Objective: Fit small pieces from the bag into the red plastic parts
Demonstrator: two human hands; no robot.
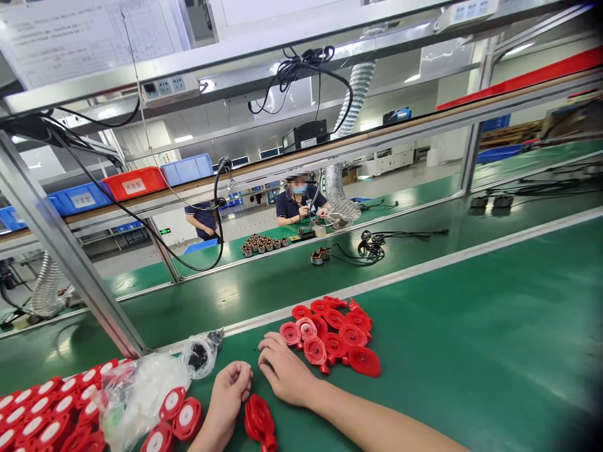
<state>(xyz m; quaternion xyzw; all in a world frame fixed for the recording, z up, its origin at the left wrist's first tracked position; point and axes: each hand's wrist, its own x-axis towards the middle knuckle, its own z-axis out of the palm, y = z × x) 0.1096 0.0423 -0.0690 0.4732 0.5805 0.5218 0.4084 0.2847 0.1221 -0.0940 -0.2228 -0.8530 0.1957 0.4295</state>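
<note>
My left hand [230, 388] rests on the green bench with its fingers curled into a loose fist; nothing shows inside it. My right hand [282, 370] lies palm down just right of it, fingertips close to a pile of red plastic discs [336, 336]. A single red part [258, 419] lies on the mat between my two forearms. Left of my left hand, red discs with white centres [181, 414] sit beside a crumpled clear plastic bag [139, 392].
Rows of red-and-white discs [42, 408] fill the near left corner. A small bag of black parts [201, 355] lies by a slanted metal post [70, 257]. Across the belt are copper-wound parts [264, 243], a black cable [377, 245] and a seated co-worker [299, 202].
</note>
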